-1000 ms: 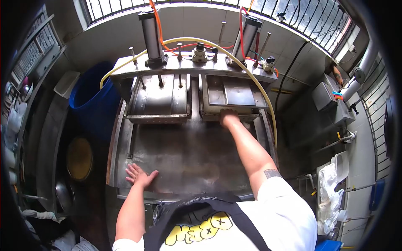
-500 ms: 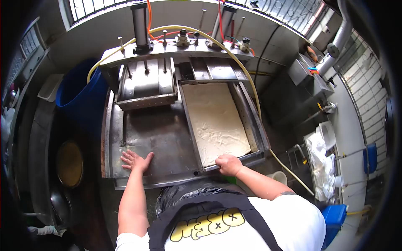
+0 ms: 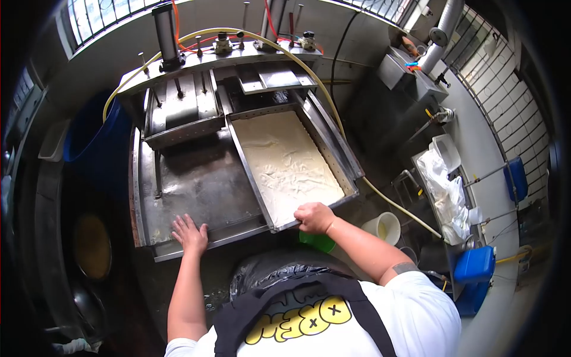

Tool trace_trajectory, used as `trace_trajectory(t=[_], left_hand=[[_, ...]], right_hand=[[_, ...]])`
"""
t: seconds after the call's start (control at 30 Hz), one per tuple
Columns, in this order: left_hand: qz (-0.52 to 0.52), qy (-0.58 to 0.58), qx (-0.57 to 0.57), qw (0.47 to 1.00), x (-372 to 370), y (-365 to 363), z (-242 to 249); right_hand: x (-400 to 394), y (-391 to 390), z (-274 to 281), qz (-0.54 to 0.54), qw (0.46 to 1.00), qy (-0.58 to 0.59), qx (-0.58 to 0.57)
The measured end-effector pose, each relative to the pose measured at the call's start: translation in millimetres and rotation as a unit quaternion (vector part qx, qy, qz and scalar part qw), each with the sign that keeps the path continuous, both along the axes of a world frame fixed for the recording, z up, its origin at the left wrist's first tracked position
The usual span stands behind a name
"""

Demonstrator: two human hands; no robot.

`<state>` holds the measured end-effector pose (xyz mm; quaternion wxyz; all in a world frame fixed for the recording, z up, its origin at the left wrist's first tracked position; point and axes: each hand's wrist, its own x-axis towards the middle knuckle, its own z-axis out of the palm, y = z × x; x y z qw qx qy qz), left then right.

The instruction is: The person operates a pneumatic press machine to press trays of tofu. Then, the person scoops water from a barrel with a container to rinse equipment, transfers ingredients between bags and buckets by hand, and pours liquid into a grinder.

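A rectangular metal tray with perforated walls holds a flat, cream-white slab, wrinkled toward its near half; it looks like pressed bean curd. My right hand is closed around the tray's near rim. To the left, my left hand lies flat with fingers spread near the front edge of the steel press bed. Behind that hand, a press box hangs under an upright cylinder.
A blue barrel stands left of the press. Past the tray's near end are a green basin and a white bucket. A yellow hose arches over the machine. White cloth lies at right.
The tray has slid toward me with my right hand on its rim, and a wider dark gap shows behind it. My left hand stays on the press bed. The camera view has shifted.
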<state>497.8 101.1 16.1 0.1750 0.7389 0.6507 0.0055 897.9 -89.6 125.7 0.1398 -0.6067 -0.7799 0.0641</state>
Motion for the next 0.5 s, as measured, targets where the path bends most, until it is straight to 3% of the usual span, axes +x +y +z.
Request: trace_trajectory(t=[0.13, 0.2, 0.27, 0.33, 0.4, 0.47, 0.5], left_hand=[[-0.059, -0.012, 0.012, 0.998, 13, -47, 14], [-0.083, -0.09, -0.032, 0.992, 18, -60, 27], [-0.095, -0.113, 0.031, 0.989, 22, -74, 29], [-0.081, -0.232, -0.01, 0.969, 34, -78, 43], [-0.092, -0.22, 0.023, 0.971, 51, -85, 60], [-0.068, -0.254, -0.02, 0.965, 74, -85, 75], [-0.066, -0.272, -0.019, 0.96, 87, -83, 82]], right_hand=[[5, 14, -10, 0.012, 1.0, 0.003, -0.009], [4, 26, 15, 0.007, 0.992, 0.029, -0.122], [13, 45, 26, -0.056, 0.968, 0.086, -0.228], [38, 63, 0, -0.098, 0.992, 0.067, -0.033], [60, 80, -7, -0.134, 0.986, 0.056, -0.078], [66, 82, -9, -0.211, 0.961, -0.1, -0.146], [77, 89, -15, -0.176, 0.939, -0.079, -0.284]])
